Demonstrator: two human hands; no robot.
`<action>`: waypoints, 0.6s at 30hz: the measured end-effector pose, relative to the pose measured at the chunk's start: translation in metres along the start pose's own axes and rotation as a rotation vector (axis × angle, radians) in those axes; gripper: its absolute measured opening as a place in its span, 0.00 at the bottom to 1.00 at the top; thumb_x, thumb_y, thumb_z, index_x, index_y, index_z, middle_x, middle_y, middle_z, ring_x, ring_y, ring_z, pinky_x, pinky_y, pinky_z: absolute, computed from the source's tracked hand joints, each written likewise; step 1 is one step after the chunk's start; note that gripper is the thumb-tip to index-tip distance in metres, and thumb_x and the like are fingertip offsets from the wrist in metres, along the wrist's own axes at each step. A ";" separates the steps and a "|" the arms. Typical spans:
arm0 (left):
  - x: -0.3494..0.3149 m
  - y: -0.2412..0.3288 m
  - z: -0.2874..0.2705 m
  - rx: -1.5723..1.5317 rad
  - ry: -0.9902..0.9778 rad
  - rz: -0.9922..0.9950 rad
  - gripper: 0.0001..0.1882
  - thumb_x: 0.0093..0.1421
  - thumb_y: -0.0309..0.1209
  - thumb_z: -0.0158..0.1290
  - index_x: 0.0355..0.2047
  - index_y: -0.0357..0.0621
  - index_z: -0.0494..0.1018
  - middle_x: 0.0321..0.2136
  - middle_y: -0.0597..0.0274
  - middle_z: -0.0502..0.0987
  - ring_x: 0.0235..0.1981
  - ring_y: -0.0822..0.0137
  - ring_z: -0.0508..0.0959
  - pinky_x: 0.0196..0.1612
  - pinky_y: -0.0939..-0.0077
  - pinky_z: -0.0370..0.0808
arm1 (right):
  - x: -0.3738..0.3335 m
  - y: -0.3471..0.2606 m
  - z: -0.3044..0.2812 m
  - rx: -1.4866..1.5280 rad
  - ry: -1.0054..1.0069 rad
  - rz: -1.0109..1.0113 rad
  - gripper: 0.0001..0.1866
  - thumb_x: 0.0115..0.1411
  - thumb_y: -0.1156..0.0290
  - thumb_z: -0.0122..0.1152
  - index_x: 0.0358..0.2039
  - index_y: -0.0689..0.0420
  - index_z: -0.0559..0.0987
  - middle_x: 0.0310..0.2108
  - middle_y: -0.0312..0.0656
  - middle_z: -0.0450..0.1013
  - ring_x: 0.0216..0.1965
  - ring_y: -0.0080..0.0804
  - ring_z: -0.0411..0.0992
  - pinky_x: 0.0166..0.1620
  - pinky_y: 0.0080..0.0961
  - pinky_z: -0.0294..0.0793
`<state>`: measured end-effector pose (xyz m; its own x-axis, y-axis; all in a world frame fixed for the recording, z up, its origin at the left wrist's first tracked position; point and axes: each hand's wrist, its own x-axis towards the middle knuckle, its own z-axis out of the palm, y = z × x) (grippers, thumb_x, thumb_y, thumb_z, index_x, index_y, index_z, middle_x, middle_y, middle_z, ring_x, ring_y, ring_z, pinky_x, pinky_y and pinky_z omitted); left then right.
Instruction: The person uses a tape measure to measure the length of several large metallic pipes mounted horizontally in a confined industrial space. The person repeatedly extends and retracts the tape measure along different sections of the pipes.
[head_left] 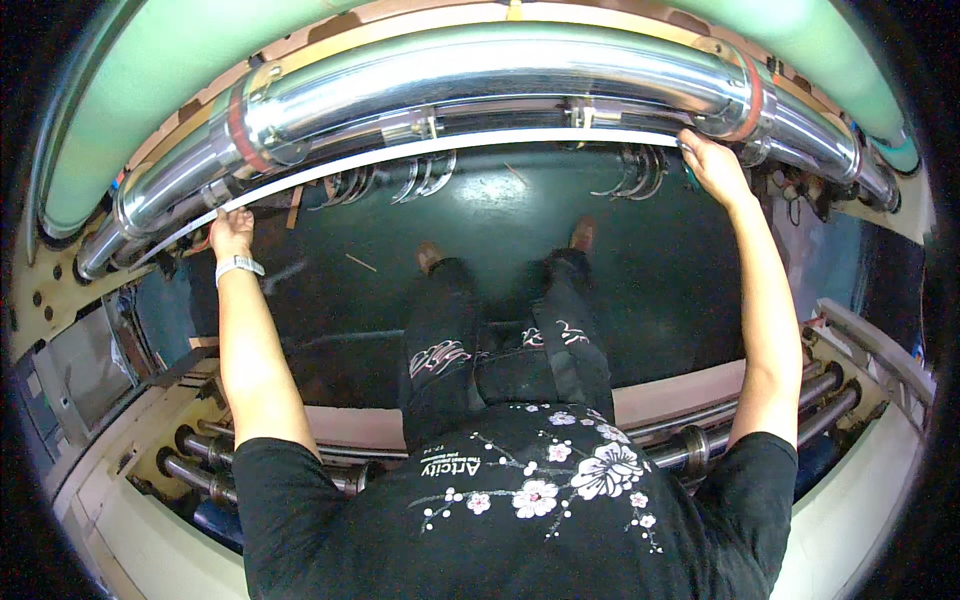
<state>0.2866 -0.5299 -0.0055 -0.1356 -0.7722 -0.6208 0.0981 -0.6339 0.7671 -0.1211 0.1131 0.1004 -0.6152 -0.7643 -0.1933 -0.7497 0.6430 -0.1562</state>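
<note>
A long, thin white strip stretches across in front of a shiny metal cylinder, just below it. My left hand, with a pale watch on the wrist, pinches the strip toward its left end. Past those fingers the strip continues left, beside the narrower metal shaft. At the strip's right end my right hand is closed, fingertips on the strip. Something small and teal shows under that palm; its kind is hidden. Both arms are stretched forward.
Large pale green rollers lie beyond the cylinder, which carries red bands. Curved metal pieces hang or lie below the strip. Behind me is another machine frame with metal shafts. My feet stand on the dark green floor between them.
</note>
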 end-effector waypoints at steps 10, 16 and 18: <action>-0.043 -0.006 0.028 -0.111 -0.134 0.022 0.12 0.59 0.34 0.37 0.29 0.38 0.64 0.21 0.59 0.65 0.19 0.70 0.62 0.19 0.80 0.61 | -0.002 0.024 0.022 0.023 -0.037 0.121 0.17 0.54 0.64 0.47 0.46 0.50 0.67 0.39 0.49 0.69 0.41 0.45 0.68 0.43 0.35 0.67; -0.020 -0.004 0.004 -0.253 -0.206 -0.036 0.12 0.59 0.35 0.40 0.24 0.40 0.62 0.17 0.59 0.63 0.18 0.67 0.63 0.19 0.77 0.62 | -0.001 0.025 0.014 0.082 -0.071 0.188 0.18 0.57 0.67 0.44 0.48 0.57 0.66 0.43 0.54 0.65 0.46 0.47 0.64 0.47 0.33 0.63; -0.041 -0.009 0.025 -0.150 -0.096 0.052 0.13 0.60 0.38 0.40 0.24 0.43 0.61 0.17 0.61 0.62 0.18 0.67 0.63 0.22 0.75 0.62 | -0.003 0.027 0.015 0.054 -0.069 0.191 0.17 0.57 0.67 0.43 0.47 0.58 0.67 0.41 0.56 0.66 0.44 0.50 0.64 0.45 0.34 0.63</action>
<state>0.2668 -0.4917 0.0170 -0.2191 -0.8011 -0.5570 0.2528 -0.5980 0.7606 -0.1359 0.1336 0.0819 -0.7257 -0.6240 -0.2897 -0.6055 0.7793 -0.1618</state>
